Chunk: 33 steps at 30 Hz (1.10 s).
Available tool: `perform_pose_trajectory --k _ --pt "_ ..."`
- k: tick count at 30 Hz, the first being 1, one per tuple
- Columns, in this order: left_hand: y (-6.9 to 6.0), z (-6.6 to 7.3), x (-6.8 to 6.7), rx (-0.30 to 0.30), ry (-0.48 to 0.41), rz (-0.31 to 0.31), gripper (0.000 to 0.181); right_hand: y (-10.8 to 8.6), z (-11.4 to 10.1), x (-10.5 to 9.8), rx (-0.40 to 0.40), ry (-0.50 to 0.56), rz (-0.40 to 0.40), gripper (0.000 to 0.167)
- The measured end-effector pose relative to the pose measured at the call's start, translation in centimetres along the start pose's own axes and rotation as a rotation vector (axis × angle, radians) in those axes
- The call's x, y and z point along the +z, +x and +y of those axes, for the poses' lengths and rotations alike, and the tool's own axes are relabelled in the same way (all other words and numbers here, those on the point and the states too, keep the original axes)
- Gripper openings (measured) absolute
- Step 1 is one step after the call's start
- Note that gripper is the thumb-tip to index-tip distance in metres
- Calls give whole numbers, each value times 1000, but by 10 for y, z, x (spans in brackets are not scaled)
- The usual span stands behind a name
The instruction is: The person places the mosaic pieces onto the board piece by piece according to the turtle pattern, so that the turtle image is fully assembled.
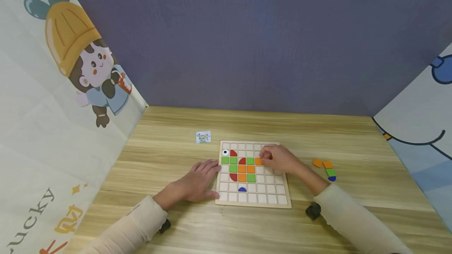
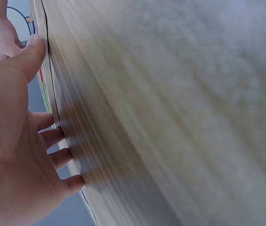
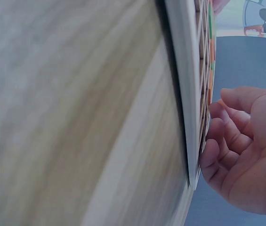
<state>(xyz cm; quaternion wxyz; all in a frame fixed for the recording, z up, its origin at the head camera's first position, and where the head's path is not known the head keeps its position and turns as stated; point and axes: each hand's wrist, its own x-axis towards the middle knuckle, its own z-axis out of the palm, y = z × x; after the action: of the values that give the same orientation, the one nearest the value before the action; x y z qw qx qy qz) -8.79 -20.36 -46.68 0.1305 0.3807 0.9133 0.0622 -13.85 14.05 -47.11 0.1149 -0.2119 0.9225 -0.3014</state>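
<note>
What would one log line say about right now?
Left hand: touching left edge of board | Right hand: fingertips at orange tile | Loose tiles: right of board

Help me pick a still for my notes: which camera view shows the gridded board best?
The head view: it shows nearly the whole gridded board from above, its layout readable. The left wrist view shows only a thin sliver; the right wrist view, its side and part of its top, steeply foreshortened.
</note>
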Motion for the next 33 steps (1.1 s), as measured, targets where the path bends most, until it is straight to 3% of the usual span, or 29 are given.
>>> perform_pose_trajectory --k 14,21,33 --pt "0 0 0 -2 2 -11 89 -27 19 -23 50 33 9 17" --pt "-1 -1 1 -12 -5 -17 90 -38 29 -31 63 19 46 16" --pt "-1 0 1 -19 3 -24 91 -59 45 -48 76 -24 38 17"
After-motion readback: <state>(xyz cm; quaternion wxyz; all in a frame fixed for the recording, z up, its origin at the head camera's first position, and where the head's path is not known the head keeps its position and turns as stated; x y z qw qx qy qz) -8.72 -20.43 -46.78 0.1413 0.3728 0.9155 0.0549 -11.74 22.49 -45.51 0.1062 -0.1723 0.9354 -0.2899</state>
